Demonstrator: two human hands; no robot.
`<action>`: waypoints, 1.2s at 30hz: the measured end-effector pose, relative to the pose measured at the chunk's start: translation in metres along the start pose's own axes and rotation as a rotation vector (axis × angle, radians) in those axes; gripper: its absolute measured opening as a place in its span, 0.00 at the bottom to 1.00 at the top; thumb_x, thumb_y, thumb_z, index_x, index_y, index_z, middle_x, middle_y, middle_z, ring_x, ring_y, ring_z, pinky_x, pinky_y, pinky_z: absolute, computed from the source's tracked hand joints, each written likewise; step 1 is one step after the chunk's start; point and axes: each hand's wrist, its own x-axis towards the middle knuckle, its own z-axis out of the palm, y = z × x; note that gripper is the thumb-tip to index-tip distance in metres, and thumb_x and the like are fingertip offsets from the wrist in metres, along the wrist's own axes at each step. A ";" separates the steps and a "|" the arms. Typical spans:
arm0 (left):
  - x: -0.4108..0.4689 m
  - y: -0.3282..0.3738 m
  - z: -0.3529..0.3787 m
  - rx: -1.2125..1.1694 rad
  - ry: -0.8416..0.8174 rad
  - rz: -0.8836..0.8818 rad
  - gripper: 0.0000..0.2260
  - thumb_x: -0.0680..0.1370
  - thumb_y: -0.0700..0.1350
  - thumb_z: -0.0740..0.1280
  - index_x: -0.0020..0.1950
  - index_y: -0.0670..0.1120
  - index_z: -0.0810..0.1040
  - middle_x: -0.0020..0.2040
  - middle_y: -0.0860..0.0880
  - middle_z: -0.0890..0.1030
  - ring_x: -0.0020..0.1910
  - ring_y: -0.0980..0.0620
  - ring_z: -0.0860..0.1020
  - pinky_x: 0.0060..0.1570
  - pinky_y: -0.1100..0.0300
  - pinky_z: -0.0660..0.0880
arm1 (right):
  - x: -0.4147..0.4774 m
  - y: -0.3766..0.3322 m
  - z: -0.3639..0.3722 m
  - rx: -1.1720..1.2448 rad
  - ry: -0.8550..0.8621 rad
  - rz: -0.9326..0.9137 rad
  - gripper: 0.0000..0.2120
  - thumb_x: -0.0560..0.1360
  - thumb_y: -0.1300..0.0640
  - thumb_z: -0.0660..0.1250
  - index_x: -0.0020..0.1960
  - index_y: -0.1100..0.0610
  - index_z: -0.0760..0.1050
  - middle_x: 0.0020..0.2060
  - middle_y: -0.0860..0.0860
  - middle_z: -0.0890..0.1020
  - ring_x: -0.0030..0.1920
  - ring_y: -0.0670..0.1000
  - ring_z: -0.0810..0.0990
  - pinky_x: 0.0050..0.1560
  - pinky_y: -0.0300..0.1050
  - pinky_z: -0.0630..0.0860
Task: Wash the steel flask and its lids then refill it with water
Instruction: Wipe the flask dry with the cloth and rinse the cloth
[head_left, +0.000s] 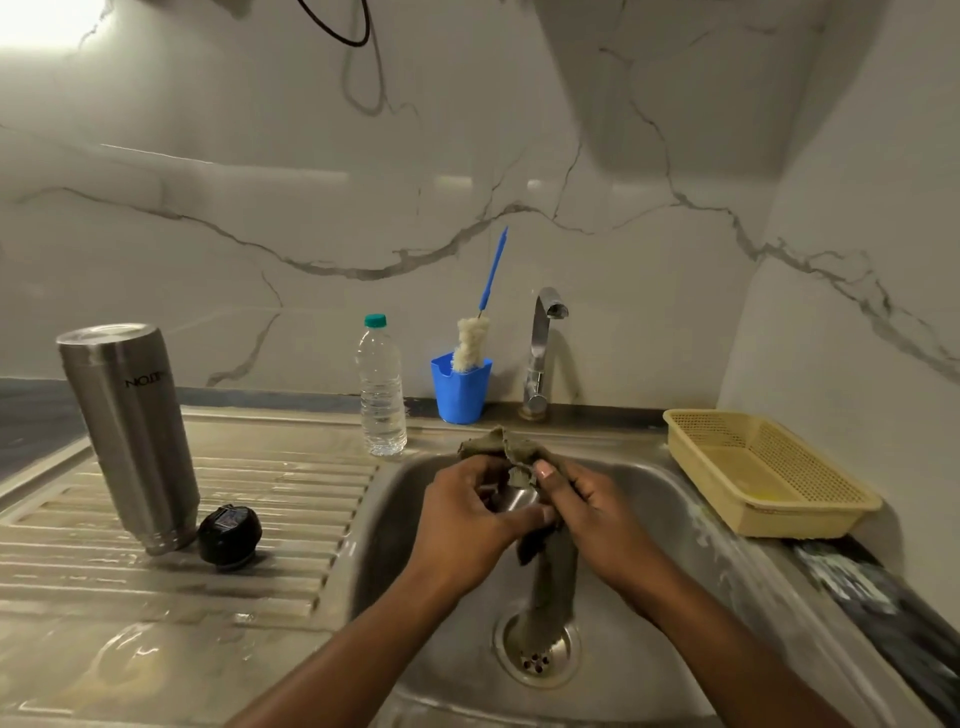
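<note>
Steel glints between the hands: the left grip (467, 514) is curled round what looks like the steel lid (513, 499), and the right grip (589, 512) pinches a drab cloth (498, 448) against it, both over the sink (405, 525); much of the lid is hidden, so its shape is a guess. To do this well, turn the lid in the left while the right works the cloth round the rim and inside, low over the basin; wet steel may slip. Outward, on the drainer (270, 499), the flask (130, 431) stands mouth down; the black lid (230, 534) sits just beside its base. Counted: one flask; two lids; one cloth; one bottle (382, 395); one brush (471, 340) in one blue cup (461, 392); one tap (541, 353), no stream showing; one basket (763, 470).
</note>
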 end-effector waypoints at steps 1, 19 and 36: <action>0.001 0.000 0.000 -0.003 0.011 0.002 0.15 0.72 0.45 0.81 0.57 0.51 0.85 0.51 0.55 0.88 0.51 0.57 0.86 0.59 0.51 0.82 | 0.000 0.001 -0.001 0.001 -0.013 -0.009 0.16 0.86 0.46 0.59 0.58 0.54 0.81 0.41 0.57 0.86 0.44 0.57 0.87 0.52 0.58 0.84; 0.002 -0.004 -0.003 -0.059 0.031 -0.052 0.11 0.70 0.39 0.80 0.51 0.49 0.88 0.45 0.51 0.89 0.47 0.52 0.88 0.55 0.45 0.84 | 0.000 -0.006 -0.004 -0.128 0.084 -0.104 0.17 0.79 0.63 0.71 0.64 0.46 0.83 0.55 0.39 0.86 0.56 0.37 0.83 0.53 0.31 0.79; -0.002 0.001 0.000 -0.445 -0.018 -0.193 0.11 0.80 0.43 0.71 0.62 0.44 0.85 0.55 0.45 0.88 0.59 0.48 0.86 0.63 0.51 0.80 | -0.001 -0.001 0.022 -0.008 0.158 0.058 0.11 0.86 0.49 0.59 0.58 0.45 0.81 0.47 0.51 0.87 0.49 0.50 0.86 0.47 0.44 0.82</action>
